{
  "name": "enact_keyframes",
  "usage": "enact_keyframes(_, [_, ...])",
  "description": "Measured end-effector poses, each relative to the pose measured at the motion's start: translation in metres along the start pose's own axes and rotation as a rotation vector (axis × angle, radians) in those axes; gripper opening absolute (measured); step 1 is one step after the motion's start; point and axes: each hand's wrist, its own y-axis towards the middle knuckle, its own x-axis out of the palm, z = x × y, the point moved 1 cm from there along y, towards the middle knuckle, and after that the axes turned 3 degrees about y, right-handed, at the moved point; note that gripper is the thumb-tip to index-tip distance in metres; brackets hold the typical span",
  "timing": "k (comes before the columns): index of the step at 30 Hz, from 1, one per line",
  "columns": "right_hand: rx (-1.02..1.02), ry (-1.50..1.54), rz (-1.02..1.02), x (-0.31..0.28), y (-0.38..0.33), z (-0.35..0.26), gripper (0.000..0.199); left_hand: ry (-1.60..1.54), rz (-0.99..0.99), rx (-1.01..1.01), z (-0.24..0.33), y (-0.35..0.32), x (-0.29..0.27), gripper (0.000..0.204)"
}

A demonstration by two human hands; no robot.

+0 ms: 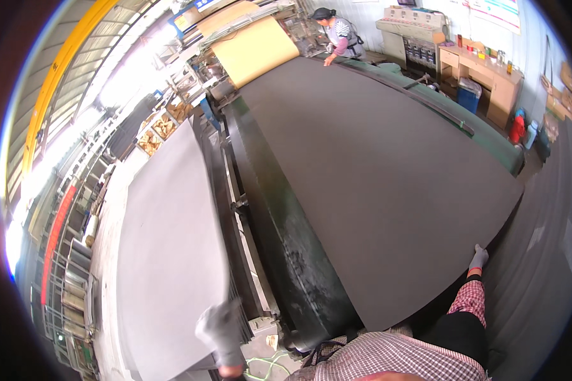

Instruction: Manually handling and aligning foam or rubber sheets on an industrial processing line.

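A long dark grey sheet (388, 165) lies over a green conveyor table in front of me and reaches back to a yellow sheet on a roller. My right hand (478, 256), in a grey glove, is closed on this sheet's near right edge. To the left, a stack of paler grey sheets (171, 254) lies beside the table. Over the stack's near right edge is my left hand (219, 330), also gloved. Motion smears its fingers, so its grip does not show.
At the far end a co-worker (340, 38) leans by the sheet's edge, one hand on it. A yellow sheet (254, 51) comes off the machine. A metal bar (413, 95) runs along the table's right side. Dark sheets (546, 254) are stacked at my right; a desk (483, 73) stands behind.
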Motion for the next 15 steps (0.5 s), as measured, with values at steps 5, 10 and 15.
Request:
enact_keyframes(5, [0.025, -0.285, 0.066, 0.003, 0.019, -0.002, 0.046, -0.573, -0.313, 0.167, 0.141, 0.044, 0.070, 0.031])
enact_keyframes(10, [0.020, -0.135, 0.110, -0.005, 0.024, -0.023, 0.039, -0.577, -0.395, 0.063, 0.070, 0.019, 0.077, 0.039])
enact_keyframes(15, [-0.015, -0.085, 0.020, -0.006, -0.005, -0.061, 0.039, 0.360, -0.238, -0.542, -0.206, -0.121, 0.078, 0.056])
